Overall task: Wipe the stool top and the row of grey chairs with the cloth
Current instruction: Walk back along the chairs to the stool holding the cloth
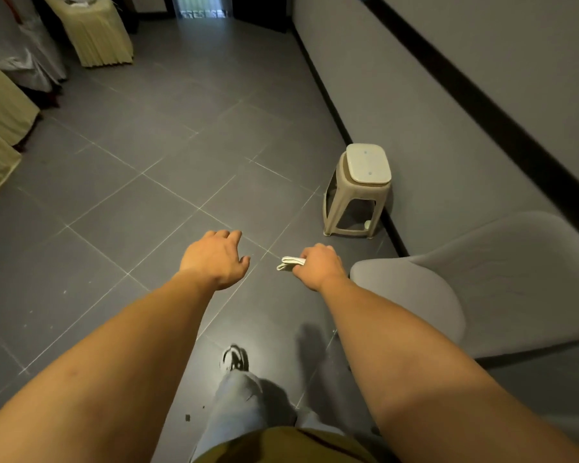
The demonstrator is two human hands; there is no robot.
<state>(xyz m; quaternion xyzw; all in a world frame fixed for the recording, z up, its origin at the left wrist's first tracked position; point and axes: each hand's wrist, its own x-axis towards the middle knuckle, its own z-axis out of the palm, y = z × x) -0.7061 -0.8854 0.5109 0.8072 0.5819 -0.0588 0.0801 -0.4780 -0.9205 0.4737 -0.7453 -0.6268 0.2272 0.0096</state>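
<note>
Grey tile floor is filling most of the view, its pale grout lines running diagonally toward a grey wall with a dark rail along it on the right. Against the foot of that wall, a grey chair is showing its moulded shell at the right edge of the floor; only this one seat of the row is in view. Cream-skirted furniture is standing at the far left corner of the floor. Further along the wall, well apart from both hands, a beige plastic stool is standing upright, its pale top bare and facing up.

The left hand is reaching forward over the floor with fingers loosely apart, holding nothing. The right hand is gripping the white cloth, its fingers curled round one end while the folded rest is sticking out to the left, in the air beside the chair's front edge.

The cloth is looking light, soft and limp, so it will likely drape and bunch; spreading it flat under the palm should give better contact than this end grip. The stool appears light and may slide on smooth tile under pressure, so steadying its rim with the free hand seems wise.
</note>
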